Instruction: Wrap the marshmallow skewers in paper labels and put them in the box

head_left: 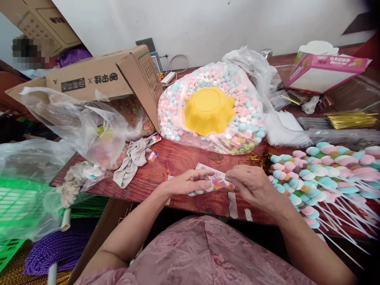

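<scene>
A small printed plastic bag (219, 181), white with lettering and a pink and yellow pattern, is held low over the front of the red wooden table (175, 158). My left hand (188, 182) grips its left side, fingers laid across it. At its right end the fingertips of my right hand (255, 186) are pinched together on the edge. Blue and white bits show under the bag near my left hand; what they are is unclear. Just right of my right hand lie marshmallow skewers (329, 170) on white sticks, piled up.
Behind my hands, a yellow scalloped bowl (209, 109) sits upside down on a big bag of marshmallows (172, 114). A cardboard box (97, 79) and grey gloves (130, 160) are at left. Gold twist ties (352, 119) and a pink box (329, 71) stand right. Another person is far left.
</scene>
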A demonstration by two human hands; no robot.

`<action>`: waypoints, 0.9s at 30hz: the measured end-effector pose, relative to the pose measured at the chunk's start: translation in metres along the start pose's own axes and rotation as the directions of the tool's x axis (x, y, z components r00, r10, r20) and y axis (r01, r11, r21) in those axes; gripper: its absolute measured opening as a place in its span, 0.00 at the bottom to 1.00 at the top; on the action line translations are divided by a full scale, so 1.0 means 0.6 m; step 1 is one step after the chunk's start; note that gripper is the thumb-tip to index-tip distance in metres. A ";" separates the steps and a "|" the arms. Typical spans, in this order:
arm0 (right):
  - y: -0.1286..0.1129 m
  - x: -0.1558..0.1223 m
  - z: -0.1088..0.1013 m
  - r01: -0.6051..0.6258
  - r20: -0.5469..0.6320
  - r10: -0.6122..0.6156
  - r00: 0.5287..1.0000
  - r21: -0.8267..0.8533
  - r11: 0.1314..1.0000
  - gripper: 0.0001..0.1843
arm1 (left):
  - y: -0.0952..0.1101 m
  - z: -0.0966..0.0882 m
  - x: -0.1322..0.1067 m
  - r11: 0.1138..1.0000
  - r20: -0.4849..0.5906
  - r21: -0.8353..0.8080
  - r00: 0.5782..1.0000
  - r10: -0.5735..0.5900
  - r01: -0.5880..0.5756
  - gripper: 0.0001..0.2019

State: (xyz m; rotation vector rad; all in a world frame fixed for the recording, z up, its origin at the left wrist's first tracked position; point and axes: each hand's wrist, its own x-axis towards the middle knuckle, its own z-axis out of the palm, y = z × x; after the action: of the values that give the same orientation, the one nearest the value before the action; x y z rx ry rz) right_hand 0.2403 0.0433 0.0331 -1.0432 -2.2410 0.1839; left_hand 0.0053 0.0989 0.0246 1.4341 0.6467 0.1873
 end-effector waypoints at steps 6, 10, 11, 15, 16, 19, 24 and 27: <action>0.013 0.005 0.015 -0.013 0.011 0.012 1.000 0.104 0.995 0.13 | -0.014 0.030 0.003 0.935 -0.079 -0.346 0.991 -0.112 0.078 0.22; 0.010 0.007 0.051 -0.155 -0.190 0.193 0.963 0.197 0.968 0.10 | -0.026 0.067 0.017 0.894 -0.334 -0.443 0.937 -0.101 -0.061 0.22; 0.006 0.005 0.062 -0.229 -0.270 0.294 0.917 0.247 0.942 0.12 | -0.028 0.071 0.020 0.891 -0.413 -0.440 0.907 -0.085 -0.116 0.22; -0.023 -0.010 0.106 -0.377 -0.313 0.574 0.757 0.507 0.775 0.14 | -0.037 0.073 0.026 0.928 -0.609 -0.310 0.793 -0.025 -0.209 0.22; -0.031 -0.013 0.115 -0.373 -0.283 0.571 0.770 0.528 0.763 0.10 | -0.039 0.074 0.026 0.945 -0.618 -0.255 0.787 0.005 -0.207 0.22; -0.046 -0.014 0.129 -0.341 -0.276 0.517 0.810 0.495 0.799 0.05 | -0.045 0.079 0.025 0.971 -0.599 -0.079 0.789 0.136 -0.227 0.22; -0.044 -0.001 0.133 -0.201 -0.432 0.305 0.849 0.270 0.942 0.10 | -0.056 0.091 0.027 0.915 -0.533 -0.243 0.832 0.150 -0.321 0.22; -0.044 0.005 0.142 -0.198 -0.500 0.304 0.811 0.254 0.947 0.11 | -0.058 0.094 0.026 0.813 -0.460 -0.472 0.882 0.103 -0.340 0.23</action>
State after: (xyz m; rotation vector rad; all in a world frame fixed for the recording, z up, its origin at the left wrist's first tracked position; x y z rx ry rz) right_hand 0.1697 0.0398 -0.0218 -1.1212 -1.5465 0.1893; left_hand 0.0380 0.0530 -0.0130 0.9086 0.6912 0.8263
